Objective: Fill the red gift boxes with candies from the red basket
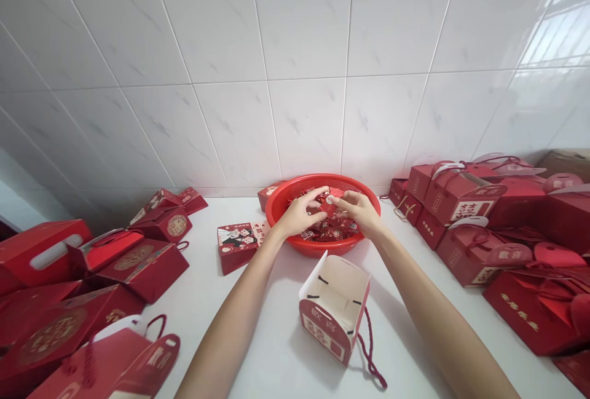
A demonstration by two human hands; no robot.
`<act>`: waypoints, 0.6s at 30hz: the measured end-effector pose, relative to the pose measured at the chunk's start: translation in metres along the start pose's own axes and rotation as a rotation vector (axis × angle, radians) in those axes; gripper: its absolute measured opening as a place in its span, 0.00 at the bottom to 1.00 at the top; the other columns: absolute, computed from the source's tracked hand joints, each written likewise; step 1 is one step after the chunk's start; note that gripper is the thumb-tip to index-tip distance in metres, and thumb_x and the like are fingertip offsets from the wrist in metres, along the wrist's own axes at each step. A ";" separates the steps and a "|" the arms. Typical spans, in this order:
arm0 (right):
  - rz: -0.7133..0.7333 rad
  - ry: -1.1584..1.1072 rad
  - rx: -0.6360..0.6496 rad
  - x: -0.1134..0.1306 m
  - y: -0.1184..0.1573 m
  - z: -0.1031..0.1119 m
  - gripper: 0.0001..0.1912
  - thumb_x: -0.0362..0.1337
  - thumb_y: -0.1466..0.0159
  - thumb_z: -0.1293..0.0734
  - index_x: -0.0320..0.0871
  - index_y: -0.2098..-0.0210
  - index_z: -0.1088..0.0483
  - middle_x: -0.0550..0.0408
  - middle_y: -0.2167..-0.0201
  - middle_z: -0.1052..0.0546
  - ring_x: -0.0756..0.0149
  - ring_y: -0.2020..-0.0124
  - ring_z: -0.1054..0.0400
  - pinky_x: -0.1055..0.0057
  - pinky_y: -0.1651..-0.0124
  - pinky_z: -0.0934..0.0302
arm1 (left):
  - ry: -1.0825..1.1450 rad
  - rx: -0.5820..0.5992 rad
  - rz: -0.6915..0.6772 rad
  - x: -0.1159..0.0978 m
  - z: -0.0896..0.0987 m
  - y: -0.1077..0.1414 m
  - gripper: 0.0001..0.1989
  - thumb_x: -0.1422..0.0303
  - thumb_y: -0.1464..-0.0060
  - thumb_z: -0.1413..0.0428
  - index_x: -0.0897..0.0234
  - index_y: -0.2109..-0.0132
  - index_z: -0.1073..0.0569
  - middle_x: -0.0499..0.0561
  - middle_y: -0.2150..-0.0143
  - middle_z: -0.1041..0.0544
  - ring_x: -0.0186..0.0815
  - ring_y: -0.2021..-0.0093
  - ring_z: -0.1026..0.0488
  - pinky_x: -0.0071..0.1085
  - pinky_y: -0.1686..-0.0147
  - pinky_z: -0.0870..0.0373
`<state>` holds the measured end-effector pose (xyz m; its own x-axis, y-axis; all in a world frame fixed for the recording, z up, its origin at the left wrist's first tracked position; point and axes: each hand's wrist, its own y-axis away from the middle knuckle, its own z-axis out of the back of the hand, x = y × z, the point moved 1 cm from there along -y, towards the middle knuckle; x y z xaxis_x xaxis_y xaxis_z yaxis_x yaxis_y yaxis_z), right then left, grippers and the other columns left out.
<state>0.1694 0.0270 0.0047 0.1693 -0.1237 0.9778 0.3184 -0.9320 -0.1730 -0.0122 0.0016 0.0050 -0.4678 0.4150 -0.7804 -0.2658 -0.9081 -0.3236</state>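
Small red packet [330, 204] pinched between fingers of left hand [298, 216] and right hand [362, 213], above red basket [286, 197]

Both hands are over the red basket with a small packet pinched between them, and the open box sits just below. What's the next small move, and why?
Probably bring the small red packet back toward the body and lower it into the open gift box. The left hand and right hand already pinch it above the red basket, and the box stands on the counter with its flaps apart, nearer the person.
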 end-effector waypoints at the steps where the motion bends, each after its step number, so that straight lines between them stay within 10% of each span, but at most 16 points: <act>1: 0.009 -0.015 -0.034 0.000 0.000 0.000 0.23 0.51 0.54 0.22 0.43 0.74 0.34 0.58 0.74 0.26 0.68 0.71 0.30 0.71 0.67 0.32 | -0.066 -0.011 0.026 0.001 0.000 0.000 0.36 0.73 0.48 0.43 0.61 0.32 0.38 0.54 0.51 0.19 0.40 0.51 0.22 0.33 0.51 0.26; 9: 0.018 -0.030 -0.169 -0.003 0.000 0.003 0.18 0.41 0.56 0.26 0.45 0.75 0.39 0.60 0.77 0.27 0.68 0.72 0.32 0.74 0.73 0.43 | -0.525 0.247 0.223 0.006 -0.003 -0.003 0.19 0.70 0.58 0.38 0.60 0.55 0.20 0.50 0.62 0.17 0.46 0.58 0.21 0.32 0.59 0.26; 18: 0.031 0.018 -0.214 -0.002 -0.001 0.004 0.16 0.42 0.55 0.28 0.45 0.74 0.38 0.59 0.76 0.26 0.68 0.72 0.33 0.74 0.74 0.46 | -0.509 0.078 0.255 0.009 -0.003 -0.005 0.17 0.75 0.45 0.47 0.61 0.51 0.20 0.54 0.52 0.18 0.48 0.46 0.24 0.38 0.43 0.31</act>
<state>0.1728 0.0295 0.0020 0.1588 -0.1582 0.9746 0.1075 -0.9784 -0.1763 -0.0128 0.0098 -0.0017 -0.8670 0.1753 -0.4665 -0.1434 -0.9843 -0.1034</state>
